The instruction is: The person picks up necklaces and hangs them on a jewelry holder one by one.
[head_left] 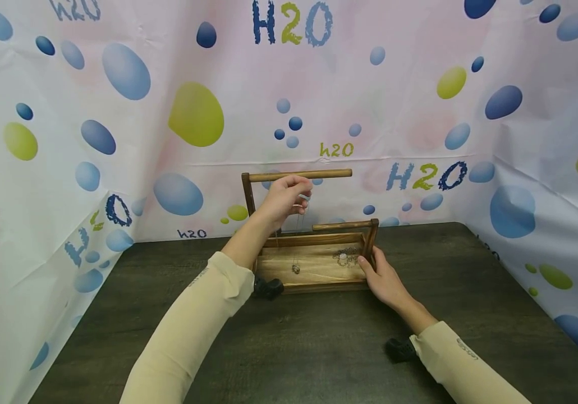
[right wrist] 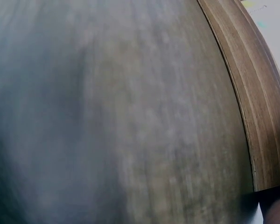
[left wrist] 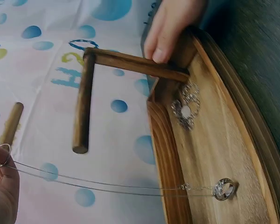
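Observation:
My left hand is raised by the upper bar of a wooden jewelry stand and pinches a thin silver necklace. The necklace's two strands run down to a ring-like silver pendant, which hangs over or rests on the tray floor; I cannot tell which. With its thumb on the short post and fingers behind the end wall, my right hand grips the stand's right end. A chain bracelet with a pale round piece lies in the tray near that hand. Only a sliver of fingertip shows in the right wrist view.
The stand's tall left post carries a long bar; its shorter right post carries a lower bar. Beneath is a dark wood-grain table, backed by a patterned white sheet.

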Motion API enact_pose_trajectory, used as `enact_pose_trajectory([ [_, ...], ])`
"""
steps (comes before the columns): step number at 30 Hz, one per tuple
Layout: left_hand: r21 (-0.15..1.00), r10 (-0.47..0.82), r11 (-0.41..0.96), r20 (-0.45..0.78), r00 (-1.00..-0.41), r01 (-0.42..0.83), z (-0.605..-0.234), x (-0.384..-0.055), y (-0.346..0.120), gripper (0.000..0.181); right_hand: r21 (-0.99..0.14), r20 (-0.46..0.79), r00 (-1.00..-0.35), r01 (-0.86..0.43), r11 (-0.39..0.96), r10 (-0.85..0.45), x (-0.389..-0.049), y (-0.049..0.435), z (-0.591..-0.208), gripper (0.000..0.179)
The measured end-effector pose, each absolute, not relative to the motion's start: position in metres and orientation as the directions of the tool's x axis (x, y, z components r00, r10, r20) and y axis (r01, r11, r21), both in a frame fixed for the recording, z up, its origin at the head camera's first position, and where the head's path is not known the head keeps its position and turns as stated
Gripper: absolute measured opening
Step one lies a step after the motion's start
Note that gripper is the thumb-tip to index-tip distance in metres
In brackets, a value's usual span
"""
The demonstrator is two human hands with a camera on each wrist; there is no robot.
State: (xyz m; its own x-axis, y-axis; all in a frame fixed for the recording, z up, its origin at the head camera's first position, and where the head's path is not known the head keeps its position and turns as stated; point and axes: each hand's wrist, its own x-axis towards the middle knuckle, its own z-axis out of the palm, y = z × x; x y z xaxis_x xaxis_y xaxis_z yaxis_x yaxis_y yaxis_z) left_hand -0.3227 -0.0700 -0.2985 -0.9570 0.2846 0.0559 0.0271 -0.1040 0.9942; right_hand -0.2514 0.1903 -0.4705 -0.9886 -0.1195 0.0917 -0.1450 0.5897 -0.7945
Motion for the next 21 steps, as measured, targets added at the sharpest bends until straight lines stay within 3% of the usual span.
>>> enact_pose_trajectory([
  [11, 0.984, 0.291, -0.175, 0.094, -0.952, 0.044, -0.276, -0.323, -0.067, 0.031, -0.798, 0.086, -0.990, -0.137, 0.586, -0.114, -0.251, 0.190, -0.472, 0.078],
  [21, 0.984, 0.296, -0.170, 0.102, -0.950, 0.053, -0.263, -0.324, -0.064, 0.011, -0.801, 0.083, -0.990, -0.135, 0.583, -0.116, -0.251, 0.190, -0.471, 0.078],
])
